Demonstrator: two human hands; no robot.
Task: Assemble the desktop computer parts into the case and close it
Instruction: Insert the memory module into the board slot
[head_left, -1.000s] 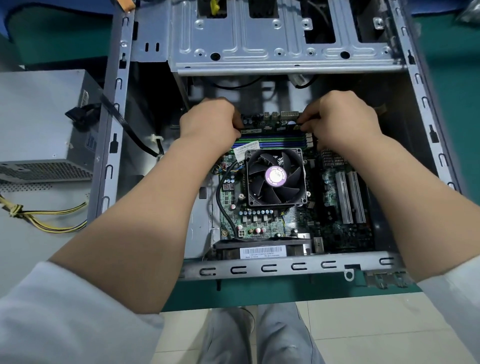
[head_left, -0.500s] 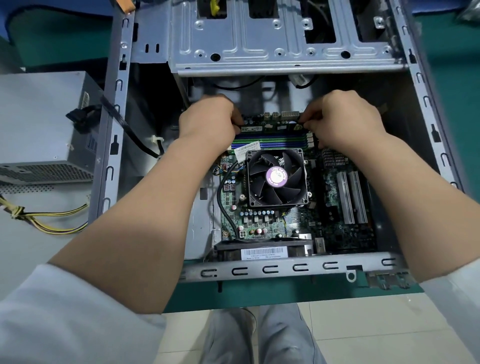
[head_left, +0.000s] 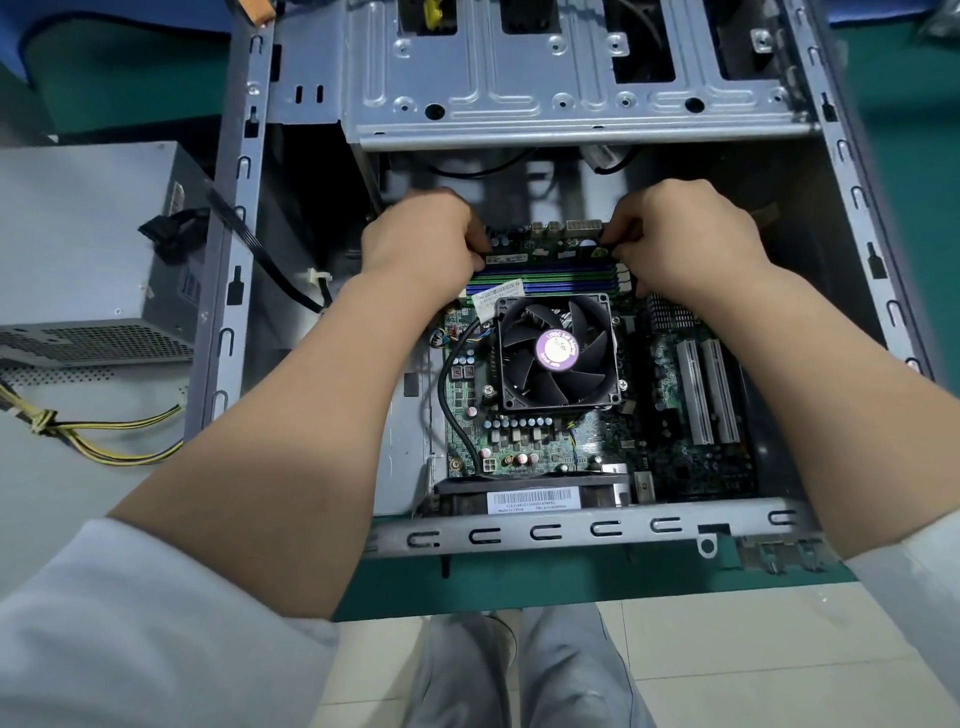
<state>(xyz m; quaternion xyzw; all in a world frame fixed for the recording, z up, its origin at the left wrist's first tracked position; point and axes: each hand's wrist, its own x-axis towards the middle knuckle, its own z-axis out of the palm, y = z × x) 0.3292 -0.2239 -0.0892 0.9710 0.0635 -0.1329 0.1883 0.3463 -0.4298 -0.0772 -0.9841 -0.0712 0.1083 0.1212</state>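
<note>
The open grey computer case (head_left: 587, 530) lies on the green bench with the motherboard (head_left: 524, 447) inside. A black CPU fan (head_left: 558, 353) sits mid-board, with blue and green memory slots (head_left: 545, 280) just beyond it. A green memory stick (head_left: 545, 257) stands on edge over the far slots. My left hand (head_left: 421, 234) pinches its left end and my right hand (head_left: 685, 234) pinches its right end. My fingertips hide both ends of the stick.
A grey power supply (head_left: 88, 249) rests outside the case on the left, its yellow and black cables (head_left: 104, 441) trailing toward me. The metal drive cage (head_left: 571, 67) spans the far end. White expansion slots (head_left: 709, 389) lie on the board's right side.
Both hands stay at the ends of the memory stick; they have barely shifted.
</note>
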